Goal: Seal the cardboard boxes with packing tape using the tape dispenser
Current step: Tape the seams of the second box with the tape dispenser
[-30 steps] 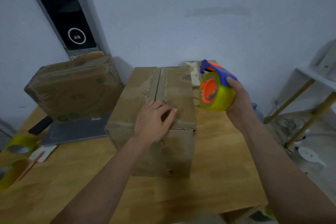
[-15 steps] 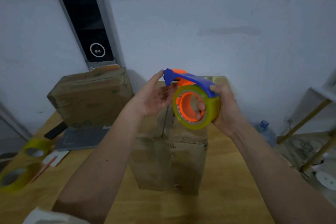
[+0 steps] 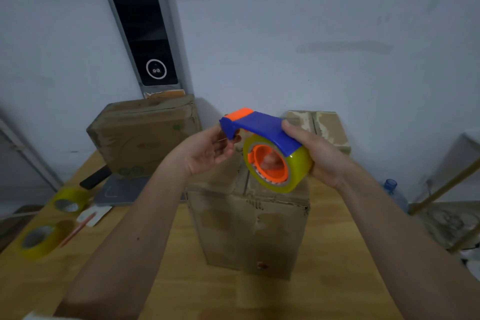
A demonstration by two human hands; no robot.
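A blue and orange tape dispenser (image 3: 262,126) carries a yellowish roll of packing tape (image 3: 298,171). My right hand (image 3: 322,158) grips it from the right, fingers reaching into the orange core, and holds it in the air above the middle cardboard box (image 3: 249,226). My left hand (image 3: 207,150) is at the dispenser's blue nose, thumb and fingertips pinching what looks like the tape end there. That box stands on the wooden table (image 3: 168,280) with its top flaps closed. A second cardboard box (image 3: 145,135) stands at the back left, a third (image 3: 324,125) behind my right hand.
Two spare tape rolls (image 3: 68,201) (image 3: 39,240) lie at the table's left edge beside a red pen (image 3: 78,228). A grey flat device (image 3: 122,191) and a black object (image 3: 94,176) lie under the left box. A blue water bottle (image 3: 392,189) and a shelf frame stand off the right side.
My left hand left the box top and rose to the dispenser's nose. My right hand brought the dispenser in over the middle box.
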